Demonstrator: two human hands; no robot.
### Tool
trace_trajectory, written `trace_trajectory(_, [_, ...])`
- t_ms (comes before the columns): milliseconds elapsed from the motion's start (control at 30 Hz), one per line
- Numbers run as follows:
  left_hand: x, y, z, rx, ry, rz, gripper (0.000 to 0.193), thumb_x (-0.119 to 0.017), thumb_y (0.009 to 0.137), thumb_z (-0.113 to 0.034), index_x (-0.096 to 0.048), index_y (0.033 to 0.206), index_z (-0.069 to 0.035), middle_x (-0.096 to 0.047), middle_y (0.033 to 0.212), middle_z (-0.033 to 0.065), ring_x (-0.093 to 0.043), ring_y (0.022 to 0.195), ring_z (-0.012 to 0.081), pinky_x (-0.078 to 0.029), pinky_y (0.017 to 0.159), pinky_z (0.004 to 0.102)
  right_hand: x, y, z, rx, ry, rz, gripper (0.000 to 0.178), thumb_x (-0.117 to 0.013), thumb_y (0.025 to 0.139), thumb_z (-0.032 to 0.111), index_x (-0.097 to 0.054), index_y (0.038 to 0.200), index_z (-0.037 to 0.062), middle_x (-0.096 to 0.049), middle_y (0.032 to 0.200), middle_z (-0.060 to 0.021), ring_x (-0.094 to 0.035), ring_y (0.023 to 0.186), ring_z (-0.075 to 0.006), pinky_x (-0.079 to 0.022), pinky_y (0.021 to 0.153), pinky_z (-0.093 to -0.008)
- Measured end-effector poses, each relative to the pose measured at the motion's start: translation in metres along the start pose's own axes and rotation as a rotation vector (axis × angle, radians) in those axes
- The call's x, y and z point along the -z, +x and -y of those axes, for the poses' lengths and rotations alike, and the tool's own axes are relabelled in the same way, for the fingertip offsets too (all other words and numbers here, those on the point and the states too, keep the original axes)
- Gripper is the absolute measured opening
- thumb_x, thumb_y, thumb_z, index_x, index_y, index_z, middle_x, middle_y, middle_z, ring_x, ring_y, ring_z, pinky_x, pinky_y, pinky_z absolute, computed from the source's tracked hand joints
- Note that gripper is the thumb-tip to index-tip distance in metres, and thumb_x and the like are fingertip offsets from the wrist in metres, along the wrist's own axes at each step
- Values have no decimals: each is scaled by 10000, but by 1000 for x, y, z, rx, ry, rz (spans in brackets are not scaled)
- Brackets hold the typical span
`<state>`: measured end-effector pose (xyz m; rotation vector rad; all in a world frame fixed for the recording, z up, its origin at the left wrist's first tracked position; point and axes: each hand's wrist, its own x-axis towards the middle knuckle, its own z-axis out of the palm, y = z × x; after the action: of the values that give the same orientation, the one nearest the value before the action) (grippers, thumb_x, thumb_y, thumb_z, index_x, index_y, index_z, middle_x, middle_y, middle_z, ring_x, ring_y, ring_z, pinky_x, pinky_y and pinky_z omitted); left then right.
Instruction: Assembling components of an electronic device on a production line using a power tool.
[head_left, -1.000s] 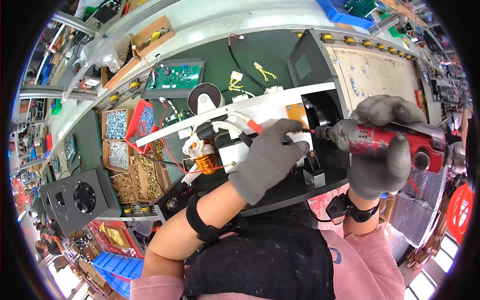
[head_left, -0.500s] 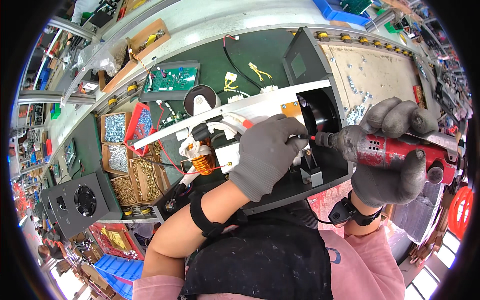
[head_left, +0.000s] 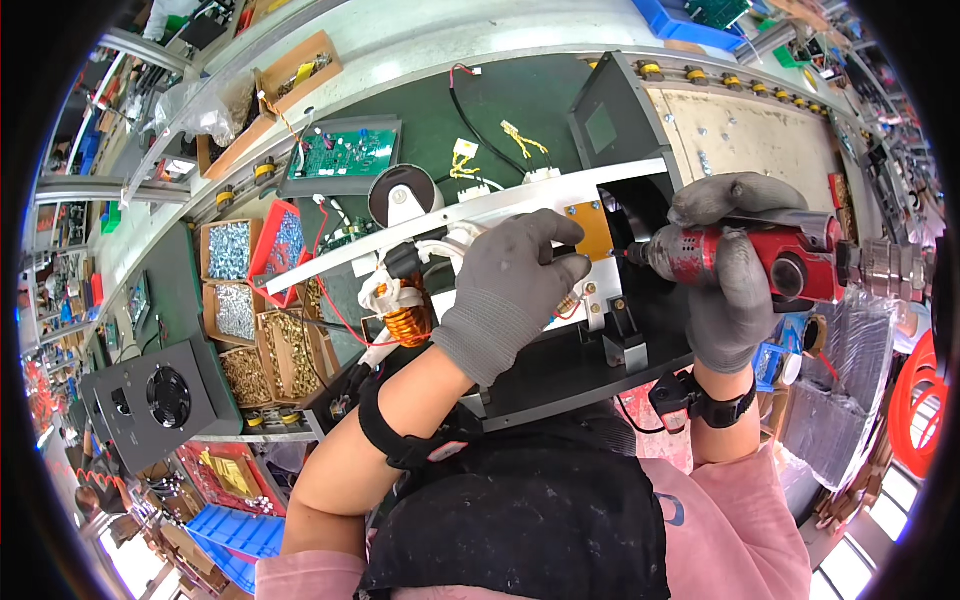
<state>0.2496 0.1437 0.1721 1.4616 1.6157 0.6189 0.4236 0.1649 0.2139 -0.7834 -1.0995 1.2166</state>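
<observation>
My left hand [head_left: 510, 290], in a grey glove, presses down on a white metal chassis [head_left: 480, 215] with a copper coil [head_left: 405, 322] and red wires inside it. Its fingertips rest beside an orange circuit board [head_left: 596, 228] mounted at the chassis end. My right hand [head_left: 735, 270], also gloved, grips a red power screwdriver [head_left: 775, 262] held sideways. The driver's tip points left at the orange board, close to my left fingertips. The chassis sits on a black base plate [head_left: 590, 365].
Cardboard boxes of screws [head_left: 232, 310] and a red tray [head_left: 278, 240] sit at the left. A green circuit board [head_left: 345, 155] and a black roll [head_left: 400, 195] lie behind the chassis. A black fan housing [head_left: 165, 395] stands at the lower left. Blue bins [head_left: 235, 530] are below.
The red screwdriver has swung down from a tilted pose to level, its tip now at the orange board. My left hand has stayed on the chassis, fingers shifting slightly right.
</observation>
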Motion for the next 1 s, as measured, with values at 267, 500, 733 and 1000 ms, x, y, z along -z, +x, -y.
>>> trace_trajectory(267, [12,2,3,35,-259,19,259,-612,844,-190,-630,1043,-25,-558,658,35,-501,546,98,-425,537,258,-3,7,-17,194,-302,187,323,-590,746,-27,-483,1047,22,-623,856,-116,-593,723,-138,-506,639,-285])
trace_trajectory(500, [47,-16,7,215,-916,186,323,-390,958,-139,-490,1178,75,-597,883,144,-616,684,152,-528,580,229,-5,6,-13,71,-110,212,258,-574,735,-29,-453,953,35,-575,806,-97,-563,673,-135,-501,591,-274])
trace_trajectory(733, [65,-32,20,303,-940,67,309,-437,948,-125,-463,1186,70,-625,873,156,-637,682,155,-536,526,235,1,12,-17,152,-99,363,264,-569,730,-36,-447,956,27,-577,817,-115,-559,641,-140,-502,569,-272])
trace_trajectory(1000, [68,-40,27,283,-886,67,266,-537,911,-163,-572,1064,52,-639,834,118,-617,635,128,-501,504,214,-19,27,-7,148,-98,183,370,-610,765,29,-484,1111,-8,-627,910,-153,-617,733,-196,-521,648,-310])
